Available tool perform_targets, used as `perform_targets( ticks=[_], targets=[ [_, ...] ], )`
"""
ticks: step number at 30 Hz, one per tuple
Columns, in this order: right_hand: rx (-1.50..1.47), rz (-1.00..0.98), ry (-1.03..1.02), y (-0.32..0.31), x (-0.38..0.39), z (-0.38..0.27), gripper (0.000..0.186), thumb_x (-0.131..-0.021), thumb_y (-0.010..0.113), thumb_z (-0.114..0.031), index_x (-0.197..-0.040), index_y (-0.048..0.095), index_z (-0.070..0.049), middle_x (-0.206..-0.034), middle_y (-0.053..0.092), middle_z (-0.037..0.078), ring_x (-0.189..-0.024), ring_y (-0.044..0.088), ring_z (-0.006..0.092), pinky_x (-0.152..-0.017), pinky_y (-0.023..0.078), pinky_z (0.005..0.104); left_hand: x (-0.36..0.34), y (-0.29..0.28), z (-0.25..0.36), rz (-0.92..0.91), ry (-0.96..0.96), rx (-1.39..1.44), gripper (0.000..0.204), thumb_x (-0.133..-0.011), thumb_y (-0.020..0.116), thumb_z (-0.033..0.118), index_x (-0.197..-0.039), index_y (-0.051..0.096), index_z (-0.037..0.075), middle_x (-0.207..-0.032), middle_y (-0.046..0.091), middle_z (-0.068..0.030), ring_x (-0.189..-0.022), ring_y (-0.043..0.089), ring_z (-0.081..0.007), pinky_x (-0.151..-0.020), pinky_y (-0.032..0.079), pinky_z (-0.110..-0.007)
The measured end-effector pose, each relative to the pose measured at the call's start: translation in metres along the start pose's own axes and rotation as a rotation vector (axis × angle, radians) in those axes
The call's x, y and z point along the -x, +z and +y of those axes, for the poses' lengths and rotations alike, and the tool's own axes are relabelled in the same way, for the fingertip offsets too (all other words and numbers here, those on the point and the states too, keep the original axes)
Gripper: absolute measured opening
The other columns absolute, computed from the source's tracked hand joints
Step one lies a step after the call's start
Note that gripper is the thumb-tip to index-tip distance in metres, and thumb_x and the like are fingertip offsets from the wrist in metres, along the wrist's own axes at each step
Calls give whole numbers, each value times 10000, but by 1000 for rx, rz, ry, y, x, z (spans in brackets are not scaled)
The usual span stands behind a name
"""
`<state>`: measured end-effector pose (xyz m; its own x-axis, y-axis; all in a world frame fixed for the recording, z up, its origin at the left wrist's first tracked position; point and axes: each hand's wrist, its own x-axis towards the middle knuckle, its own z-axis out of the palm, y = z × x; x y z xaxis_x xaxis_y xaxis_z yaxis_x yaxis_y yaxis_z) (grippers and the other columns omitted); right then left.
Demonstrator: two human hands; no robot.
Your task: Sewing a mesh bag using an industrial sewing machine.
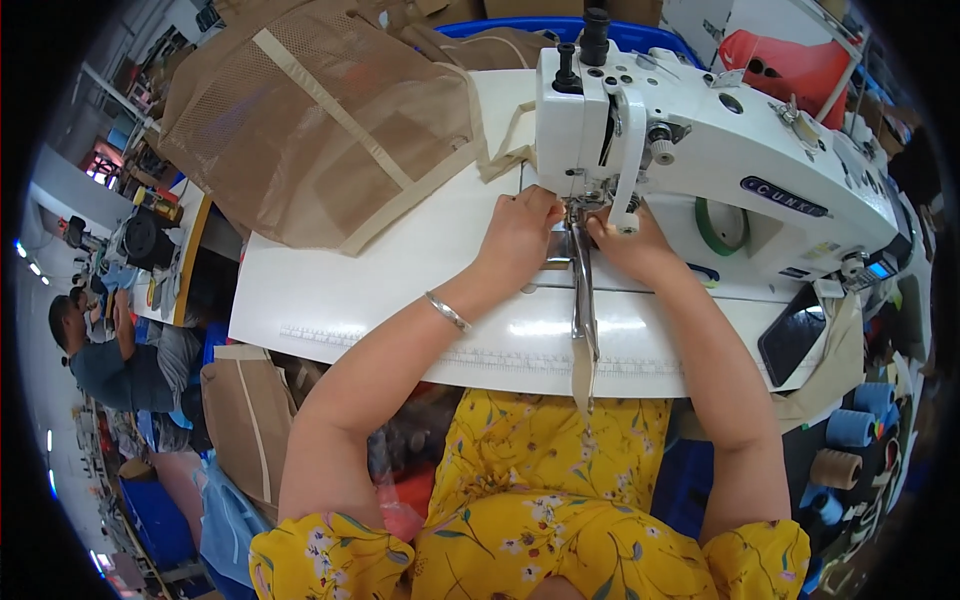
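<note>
At the needle of a white sewing machine (700,120), my two hands work close together on either side of the presser foot. My left hand (520,235) is closed, its fingertips pinched beside the foot; what they hold is too small to make out. Bent fingers on my right hand (635,245) reach in from the other side, tips partly hidden by the machine head. Between the hands a long metal tape guide (583,285) runs toward me. Beige binding tape (582,375) hangs from its near end over the table edge. Brown mesh fabric (330,130) with beige strips lies left of the machine.
A dark phone (793,335) lies on the white table (400,315) at right. Green tape roll (722,225) sits under the machine arm. Thread spools (850,430) stand lower right. Brown fabric pieces (245,420) hang below the table at left. Another person (115,345) sits far left.
</note>
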<state>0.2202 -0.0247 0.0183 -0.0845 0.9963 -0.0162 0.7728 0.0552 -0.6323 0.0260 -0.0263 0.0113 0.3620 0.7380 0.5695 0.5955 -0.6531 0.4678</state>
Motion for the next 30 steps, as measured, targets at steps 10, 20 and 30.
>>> perform_targets(
  ticks=[10, 20, 30],
  targets=[
    [77, -63, 9, -17, 10, -24, 469, -883, 610, -373, -1199, 640, -28, -1332, 567, 99, -1314, 411, 274, -1117, 353, 346, -9, -3, 2, -116, -328, 94, 103, -848, 616, 37, -927, 579, -18, -838, 653, -187, -794, 629, -399, -696, 502, -456],
    [98, -80, 0, -14, 5, -20, 513, -837, 665, -405, -1173, 657, -18, -1294, 597, 106, -1305, 435, 258, -1095, 381, 341, -23, -24, 31, -298, -709, 248, 112, -914, 586, 78, -981, 587, -11, -829, 671, -130, -719, 660, -215, -675, 526, -327],
    [345, -28, -187, -43, 30, -42, 274, -857, 616, -241, -1014, 688, -28, -1085, 663, 161, -1095, 592, 307, -966, 460, 398, 3, -44, -5, -339, -667, 661, 99, -897, 622, 41, -989, 622, 3, -922, 678, -85, -720, 604, -122, -656, 507, -270]
  ],
)
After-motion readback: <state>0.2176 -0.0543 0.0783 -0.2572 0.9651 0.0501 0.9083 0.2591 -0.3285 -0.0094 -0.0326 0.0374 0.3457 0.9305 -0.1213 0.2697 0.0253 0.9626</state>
